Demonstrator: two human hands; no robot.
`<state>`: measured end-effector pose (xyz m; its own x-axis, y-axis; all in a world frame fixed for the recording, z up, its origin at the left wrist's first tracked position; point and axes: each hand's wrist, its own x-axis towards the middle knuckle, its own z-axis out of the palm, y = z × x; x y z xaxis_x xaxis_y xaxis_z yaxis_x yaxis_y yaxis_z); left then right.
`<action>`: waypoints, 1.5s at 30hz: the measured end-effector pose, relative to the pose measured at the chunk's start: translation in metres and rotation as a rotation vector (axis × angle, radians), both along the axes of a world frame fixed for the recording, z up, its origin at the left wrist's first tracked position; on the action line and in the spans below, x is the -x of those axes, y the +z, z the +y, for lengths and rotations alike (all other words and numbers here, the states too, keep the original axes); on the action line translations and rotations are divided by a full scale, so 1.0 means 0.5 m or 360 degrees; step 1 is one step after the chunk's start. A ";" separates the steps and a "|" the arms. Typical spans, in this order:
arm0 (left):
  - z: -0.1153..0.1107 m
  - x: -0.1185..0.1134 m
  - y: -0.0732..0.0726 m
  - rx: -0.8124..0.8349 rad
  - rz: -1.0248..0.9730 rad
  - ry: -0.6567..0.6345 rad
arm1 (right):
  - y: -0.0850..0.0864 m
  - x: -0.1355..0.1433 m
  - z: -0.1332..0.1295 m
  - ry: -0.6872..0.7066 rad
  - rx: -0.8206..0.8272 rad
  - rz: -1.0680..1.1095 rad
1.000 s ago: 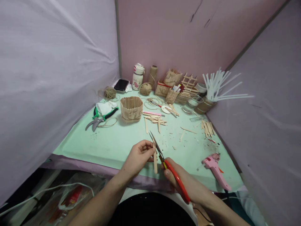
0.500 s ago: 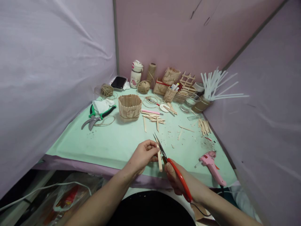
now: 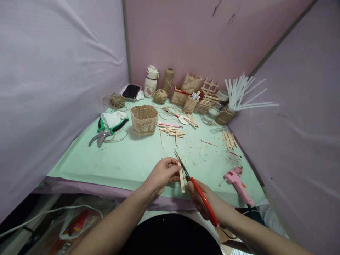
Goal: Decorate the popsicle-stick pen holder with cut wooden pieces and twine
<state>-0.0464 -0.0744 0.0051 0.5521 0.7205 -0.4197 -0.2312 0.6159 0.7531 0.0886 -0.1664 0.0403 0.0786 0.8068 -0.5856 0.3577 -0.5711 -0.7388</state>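
Near the front edge of the green table, my left hand pinches a flat wooden craft stick between thumb and fingers, its rounded end pointing toward me. My right hand is wrapped round the red handles of a pair of scissors. The blades lie along the stick's upper end, close to my left fingertips; whether they touch the wood I cannot tell. Beyond my hands, a pile of craft sticks lies beside a wooden basket with a scalloped rim.
Green-handled pruning shears lie at the left. At the right are a pink glue gun and a bundle of sticks. Along the back stand a bottle, twine balls, a glass and white glue sticks.
The scissor blades look nearly closed now, where they were slightly apart before. The whole view has shifted a little; both hands keep their hold.
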 end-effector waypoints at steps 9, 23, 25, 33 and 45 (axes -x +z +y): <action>0.008 -0.010 -0.004 0.0029 0.0041 -0.0092 | 0.001 -0.010 0.002 0.0067 0.0107 -0.0100; 0.010 -0.018 -0.010 -0.0012 0.0112 -0.0161 | 0.018 -0.017 -0.001 -0.0005 0.0180 -0.0068; 0.009 -0.015 -0.010 -0.0025 0.0130 -0.0178 | 0.021 -0.020 0.001 0.0010 0.0176 -0.0093; 0.008 -0.011 -0.007 0.0002 0.0140 -0.0285 | 0.022 -0.026 0.002 0.0031 0.0167 -0.0022; 0.012 -0.020 -0.003 0.0038 0.0236 -0.0308 | 0.006 -0.030 -0.002 0.0016 0.0248 0.0142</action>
